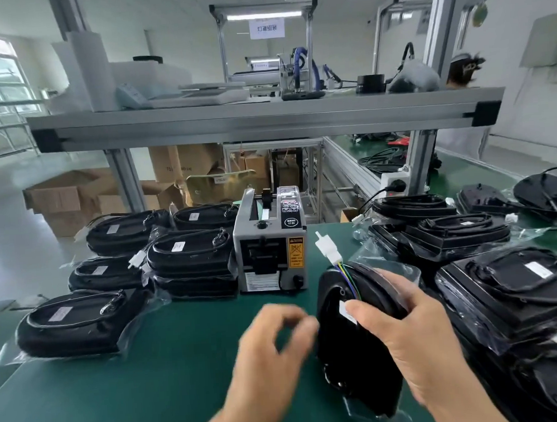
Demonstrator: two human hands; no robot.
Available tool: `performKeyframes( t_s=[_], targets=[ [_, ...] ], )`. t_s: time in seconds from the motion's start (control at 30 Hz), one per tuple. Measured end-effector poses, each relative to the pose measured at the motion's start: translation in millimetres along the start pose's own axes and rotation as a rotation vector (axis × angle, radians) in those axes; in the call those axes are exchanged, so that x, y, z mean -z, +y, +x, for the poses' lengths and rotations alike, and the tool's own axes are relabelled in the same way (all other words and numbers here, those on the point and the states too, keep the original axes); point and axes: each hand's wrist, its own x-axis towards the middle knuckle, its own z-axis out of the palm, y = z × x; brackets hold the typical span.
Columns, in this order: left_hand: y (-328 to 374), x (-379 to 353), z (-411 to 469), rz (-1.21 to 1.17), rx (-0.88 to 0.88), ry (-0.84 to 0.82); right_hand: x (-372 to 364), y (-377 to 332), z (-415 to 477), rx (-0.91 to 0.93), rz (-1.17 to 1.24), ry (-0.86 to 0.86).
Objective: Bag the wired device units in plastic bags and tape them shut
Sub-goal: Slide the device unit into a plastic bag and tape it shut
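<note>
A black device unit stands on edge on the green table, partly inside a clear plastic bag. Its coloured wires rise to a white connector. My right hand grips the unit's upper right edge, thumb on a white label. My left hand hovers just left of the unit, blurred, fingers curled toward the thumb; whether it pinches anything I cannot tell. A grey tape dispenser stands behind the hands.
Bagged units are stacked left of the dispenser, one more near the left table edge. Further units in bags crowd the right side. An aluminium shelf rail crosses overhead. Cardboard boxes sit on the floor beyond.
</note>
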Motion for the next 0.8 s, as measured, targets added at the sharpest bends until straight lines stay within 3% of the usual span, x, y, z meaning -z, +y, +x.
performKeyframes(
  t_s=[0.17, 0.3, 0.73, 0.8],
  targets=[
    [-21.9, 6.2, 92.3, -0.348, 0.672, 0.208, -1.1, -0.9, -6.8, 0.029, -0.054, -0.067],
    [-38.8, 5.4, 125.6, -0.548, 0.986, 0.287, -0.3, 1.4, -12.1, 0.037, -0.059, -0.055],
    [-24.9, -14.8, 145.3, -0.616, 0.979, 0.542, -5.5, 3.4, -26.7, 0.051, -0.123, -0.08],
    [-11.5, -9.9, 135.1, -0.645, 0.924, 0.473, -3.8, 2.5, -29.2, 0.061, -0.133, -0.109]
  ],
)
